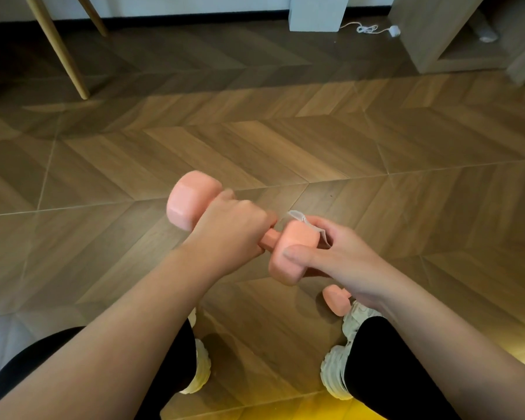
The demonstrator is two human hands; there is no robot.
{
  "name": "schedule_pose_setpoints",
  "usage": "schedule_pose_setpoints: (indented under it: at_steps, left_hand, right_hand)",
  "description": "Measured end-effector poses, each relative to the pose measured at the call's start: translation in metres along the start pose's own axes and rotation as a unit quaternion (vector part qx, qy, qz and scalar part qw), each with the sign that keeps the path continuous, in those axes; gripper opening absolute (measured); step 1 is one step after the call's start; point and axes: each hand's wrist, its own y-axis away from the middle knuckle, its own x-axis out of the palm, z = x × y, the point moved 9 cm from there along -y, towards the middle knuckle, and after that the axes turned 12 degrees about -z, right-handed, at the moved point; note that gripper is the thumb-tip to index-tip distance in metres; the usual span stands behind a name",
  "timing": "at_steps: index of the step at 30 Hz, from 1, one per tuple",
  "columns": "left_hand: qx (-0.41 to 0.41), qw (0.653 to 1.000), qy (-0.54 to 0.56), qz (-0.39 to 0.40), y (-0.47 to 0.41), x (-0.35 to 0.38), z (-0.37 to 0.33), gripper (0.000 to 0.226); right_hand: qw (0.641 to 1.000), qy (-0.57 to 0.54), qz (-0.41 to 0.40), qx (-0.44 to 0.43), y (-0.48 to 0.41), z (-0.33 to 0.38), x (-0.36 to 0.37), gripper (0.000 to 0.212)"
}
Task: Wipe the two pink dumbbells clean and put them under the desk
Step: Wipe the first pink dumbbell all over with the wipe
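Head view: left hand (pixel 231 228) wrapped tightly round the handle of one pink dumbbell (pixel 291 241), held above the wooden floor (pixel 255 140); right hand (pixel 340 256) clasps its near head, thumb across the face, fingers pinching a white wipe (pixel 300 218) against the far edge; second pink dumbbell (pixel 335 300) lies on the floor just beside the right shoe (pixel 334 374), partly hidden under the right wrist

My two bare arms come in from the bottom corners and meet in the middle. My left hand (pixel 231 228) is curled tight round the bar of a pink dumbbell with blocky ends (pixel 194 201). My right hand (pixel 343 259) grips its near end, thumb flat across the front, fingers behind pressing a thin white wipe (pixel 299 216) on it.
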Motion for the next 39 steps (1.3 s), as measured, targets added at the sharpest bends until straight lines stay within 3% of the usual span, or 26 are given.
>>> schedule_pose_setpoints:
  at_steps: [3,7,8,10,11,12,13,15,16,18,21,25,28,31,35,37,39]
  left_hand:
    - [-0.039,0.997,0.037,-0.062,-0.003,-0.007,0.012,0.027]
    - [-0.104,0.972,0.089,-0.189,-0.003,-0.026,0.025,0.033]
    - [-0.141,0.960,0.116,-0.212,-0.001,-0.032,0.031,0.032]
    - [-0.295,0.908,0.221,-0.197,0.006,-0.025,0.057,0.027]
    - [-0.399,0.852,0.300,-0.156,0.014,-0.011,0.070,0.025]
    - [-0.489,0.763,0.411,-0.101,0.020,0.006,0.073,0.026]
    - [-0.539,0.651,0.532,-0.054,0.023,0.021,0.065,0.028]
    - [-0.543,0.455,0.705,0.006,0.016,0.034,0.039,0.022]
    - [-0.532,0.395,0.749,0.014,0.010,0.034,0.030,0.019]
    - [-0.540,0.334,0.772,-0.009,0.005,0.032,0.024,0.023]
    - [-0.545,0.292,0.785,-0.029,0.003,0.029,0.024,0.017]
    - [-0.538,0.262,0.798,-0.073,0.003,0.023,0.031,0.028]
    - [-0.557,0.240,0.784,-0.135,0.011,0.023,0.039,0.034]
    - [-0.573,0.224,0.769,-0.175,0.017,0.026,0.046,0.033]
    - [-0.574,0.233,0.760,-0.199,0.020,0.028,0.053,0.031]
    - [-0.568,0.248,0.758,-0.203,0.020,0.028,0.053,0.031]
    - [-0.558,0.270,0.757,-0.206,0.018,0.026,0.053,0.030]
  right_hand:
    - [0.991,-0.108,-0.034,0.068,0.000,-0.010,0.006,0.038]
    - [0.970,-0.202,-0.072,0.115,0.001,-0.008,0.001,0.051]
    - [0.965,-0.220,-0.077,0.117,0.001,-0.006,-0.002,0.052]
    - [0.961,-0.238,-0.086,0.114,0.002,-0.001,-0.007,0.054]
    - [0.959,-0.245,-0.088,0.110,0.002,0.001,-0.009,0.055]
    - [0.958,-0.253,-0.087,0.105,0.002,0.002,-0.010,0.057]
    - [0.957,-0.259,-0.083,0.102,0.002,0.003,-0.010,0.060]
    - [0.957,-0.261,-0.073,0.103,0.004,0.003,-0.004,0.068]
    - [0.959,-0.255,-0.066,0.103,0.005,0.001,0.000,0.070]
    - [0.965,-0.237,-0.047,0.100,0.007,-0.001,0.009,0.066]
    - [0.978,-0.197,-0.027,0.063,0.009,0.002,0.017,0.058]
    - [0.990,-0.134,-0.049,-0.003,0.012,0.013,0.014,0.067]
    - [0.994,-0.002,-0.060,-0.088,0.021,0.029,0.017,0.066]
    - [0.976,0.111,-0.112,-0.151,0.027,0.042,0.014,0.061]
    - [0.890,0.266,-0.243,-0.277,0.038,0.061,0.004,0.064]
    - [0.884,0.311,-0.220,-0.272,0.034,0.056,0.007,0.070]
    - [0.903,0.323,-0.161,-0.232,0.026,0.045,0.011,0.078]
